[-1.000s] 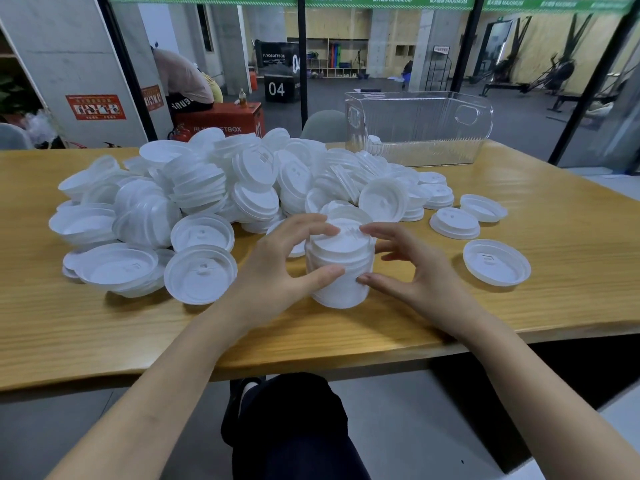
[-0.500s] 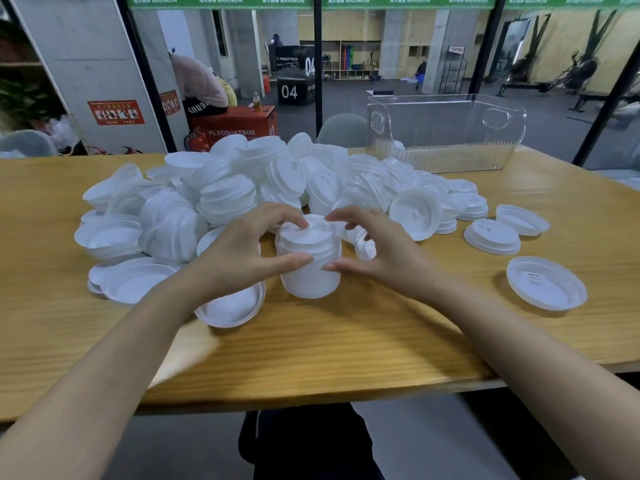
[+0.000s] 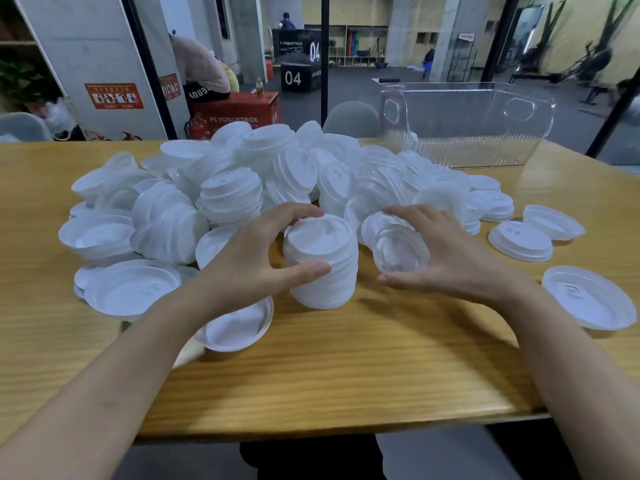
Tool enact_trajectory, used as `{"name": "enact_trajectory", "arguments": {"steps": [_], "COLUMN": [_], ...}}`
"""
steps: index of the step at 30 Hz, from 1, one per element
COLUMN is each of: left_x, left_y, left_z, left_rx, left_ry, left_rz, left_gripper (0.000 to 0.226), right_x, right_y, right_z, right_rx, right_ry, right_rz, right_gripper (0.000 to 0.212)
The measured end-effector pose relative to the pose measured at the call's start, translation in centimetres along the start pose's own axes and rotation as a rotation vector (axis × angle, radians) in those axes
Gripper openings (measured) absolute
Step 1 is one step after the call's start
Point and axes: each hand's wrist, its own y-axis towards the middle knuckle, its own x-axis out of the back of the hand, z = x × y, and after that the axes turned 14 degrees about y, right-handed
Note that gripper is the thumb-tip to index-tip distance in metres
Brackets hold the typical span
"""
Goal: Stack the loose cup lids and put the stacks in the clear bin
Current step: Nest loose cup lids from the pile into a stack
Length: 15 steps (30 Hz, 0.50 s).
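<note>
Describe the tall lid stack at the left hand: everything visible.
The lid stack is a white plastic column of nested cup lids standing upright on the wooden table before the loose pile. The left hand grips it, fingers over the top rim, thumb on its side. The right hand holds a few lids beside it.

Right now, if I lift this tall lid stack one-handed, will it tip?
Likely light: the tall lid stack is thin plastic. Tall for its base and merely nested, it may tip or split; the left hand grips one side only.

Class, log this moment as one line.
left hand: grips tall lid stack | right hand: holds few lids | clear bin: behind pile
</note>
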Motion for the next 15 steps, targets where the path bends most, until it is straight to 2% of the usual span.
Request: {"name": "enact_trajectory", "arguments": {"steps": [3,7,12,15], "left_x": [0.0,0.6,0.7,0.5], "left_y": [-0.4,-0.6,-0.7,-0.7], "left_z": [0.1,0.3,0.3,0.3], "left_rx": [-0.008,0.01,0.017,0.025], "left_ry": [-0.001,-0.026,-0.04,-0.044], "left_rz": [-0.008,-0.024,-0.03,-0.034], "left_gripper": [0.063,0.062,0.061,0.059], "right_x": [0.0,-0.3,-0.2,-0.2], "right_y": [-0.2,-0.1,0.0,-0.1], "right_z": [-0.1,-0.2,0.2,0.8], "right_rx": [-0.037,0.013,0.084,0.112], "right_ry": [-0.022,-0.003,0.38,0.53], "right_rz": [0.08,0.027,-0.095,-0.095], "right_gripper": [0.097,0.082,0.079,0.078]}}
